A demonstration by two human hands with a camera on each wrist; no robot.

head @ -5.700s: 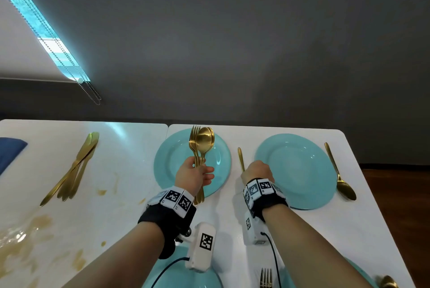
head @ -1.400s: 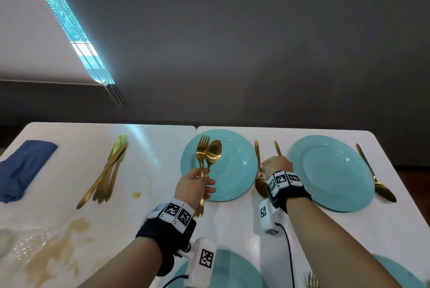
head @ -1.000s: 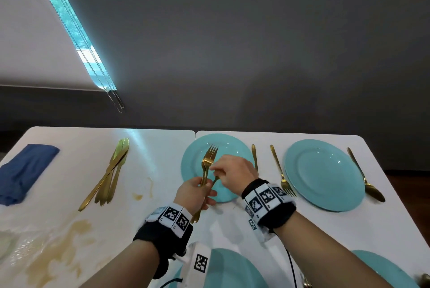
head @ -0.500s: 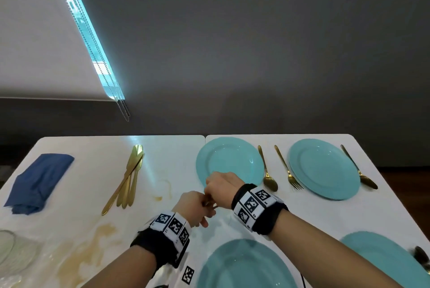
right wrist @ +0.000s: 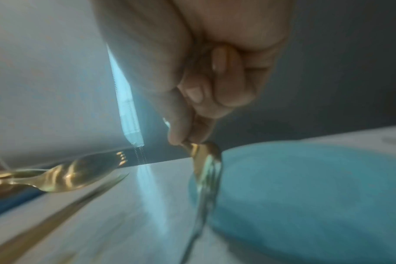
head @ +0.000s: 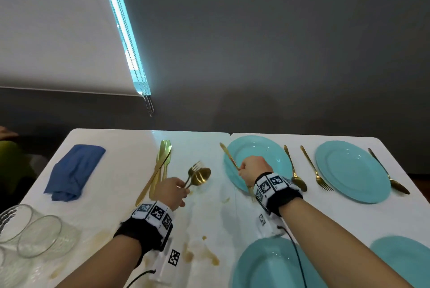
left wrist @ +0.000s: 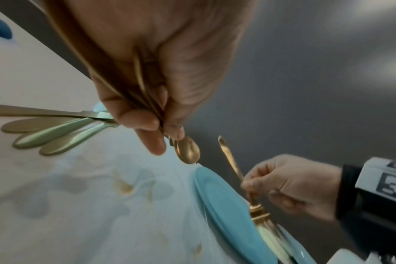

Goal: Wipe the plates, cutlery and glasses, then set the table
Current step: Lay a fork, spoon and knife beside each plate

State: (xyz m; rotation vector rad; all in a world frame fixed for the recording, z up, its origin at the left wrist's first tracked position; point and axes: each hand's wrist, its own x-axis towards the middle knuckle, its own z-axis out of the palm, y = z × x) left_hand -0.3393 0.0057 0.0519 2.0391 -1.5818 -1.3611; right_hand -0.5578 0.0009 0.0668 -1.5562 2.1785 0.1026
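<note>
My left hand grips the handles of a gold fork and spoon, held above the white table just left of the far middle teal plate. In the left wrist view the left hand's fingertips pinch both handles, with the spoon bowl below them. My right hand pinches a second gold fork over that plate's left rim, handle pointing away and tines towards me. The right wrist view shows this fork blurred under the right hand.
Several gold knives lie left of my left hand, a blue cloth beyond them, glasses at the near left. A spoon and fork lie between the far plates. Brown stains mark the table.
The hands, together half a second ago, have parted. My right hand has drawn one fork off to the plate's left rim; my left hand moved left with a fork and spoon.
</note>
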